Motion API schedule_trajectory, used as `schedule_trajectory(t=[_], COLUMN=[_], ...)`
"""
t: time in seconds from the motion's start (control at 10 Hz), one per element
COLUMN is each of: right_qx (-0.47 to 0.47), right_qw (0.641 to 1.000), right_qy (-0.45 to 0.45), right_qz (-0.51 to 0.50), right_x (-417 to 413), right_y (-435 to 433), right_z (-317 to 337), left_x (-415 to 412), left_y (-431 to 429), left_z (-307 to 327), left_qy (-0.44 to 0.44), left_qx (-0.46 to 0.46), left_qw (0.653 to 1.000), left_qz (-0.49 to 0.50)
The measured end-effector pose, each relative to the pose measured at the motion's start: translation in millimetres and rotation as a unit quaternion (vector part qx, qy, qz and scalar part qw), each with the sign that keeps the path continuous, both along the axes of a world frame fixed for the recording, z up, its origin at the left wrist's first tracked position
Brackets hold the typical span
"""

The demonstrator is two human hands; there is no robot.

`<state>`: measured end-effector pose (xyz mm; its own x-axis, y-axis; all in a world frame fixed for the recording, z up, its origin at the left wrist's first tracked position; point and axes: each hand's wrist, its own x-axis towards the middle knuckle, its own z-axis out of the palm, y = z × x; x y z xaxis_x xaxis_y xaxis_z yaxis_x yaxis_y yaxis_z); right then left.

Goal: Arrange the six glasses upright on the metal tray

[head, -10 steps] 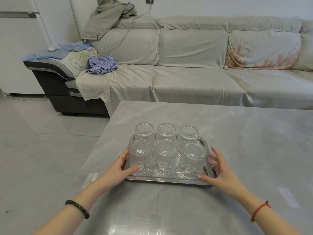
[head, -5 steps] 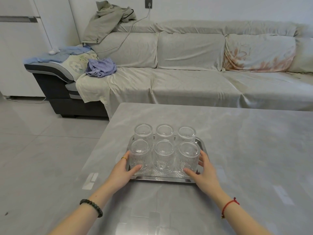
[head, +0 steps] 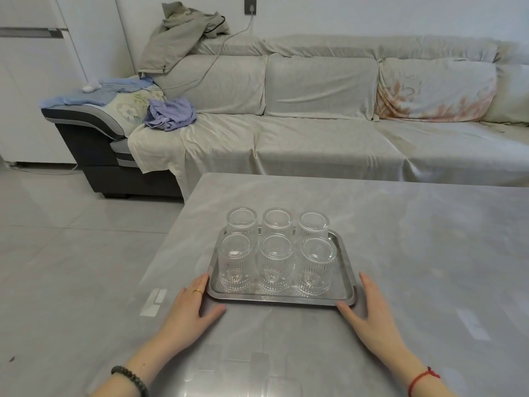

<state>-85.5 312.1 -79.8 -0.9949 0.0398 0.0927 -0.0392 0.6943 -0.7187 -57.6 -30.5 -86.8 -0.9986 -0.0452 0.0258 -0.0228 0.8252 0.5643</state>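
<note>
A rectangular metal tray point(head: 345, 277) lies on the grey table point(head: 415, 253). Several clear ribbed glasses stand upright on it in two rows of three, such as the front middle glass point(head: 275, 263) and the back left glass point(head: 242, 223). My left hand point(head: 189, 306) rests flat on the table at the tray's near left corner, fingertips touching its rim. My right hand point(head: 372, 308) lies flat at the near right corner, thumb against the rim. Both hands hold nothing and their fingers are apart.
A long sofa point(head: 315, 133) with a beige cover stands behind the table, with a blue striped cloth point(head: 170, 114) and a jacket point(head: 177, 35) on its left end. The table's left edge runs beside tiled floor point(head: 71, 253).
Both hands have left the front glasses and drawn back and outward to the tray's near corners. The glasses stand as before.
</note>
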Motion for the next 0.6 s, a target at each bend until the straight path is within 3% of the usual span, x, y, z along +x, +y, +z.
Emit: schedule_trajectory(t=[0.2,0.4,0.5,0.6], right_qx=[0.152,0.177,0.143,-0.022], right_qw=[0.988,0.984,0.988,0.997], right_qy=[-0.007,-0.021,-0.040,-0.069], right_qz=[0.017,0.016,0.044,0.040], right_x=[9,10,10,4], right_y=[-2,-2,3,15], right_z=[-16,-13,-8,20], left_x=[9,10,12,9], left_y=[1,3,3,2], left_z=[-16,-18,-17,-20], left_qy=[0.033,0.041,0.036,0.036], left_qx=[-0.082,-0.100,-0.100,-0.115], left_qw=[0.996,0.994,0.994,0.992], left_qz=[0.007,0.025,0.033,0.032])
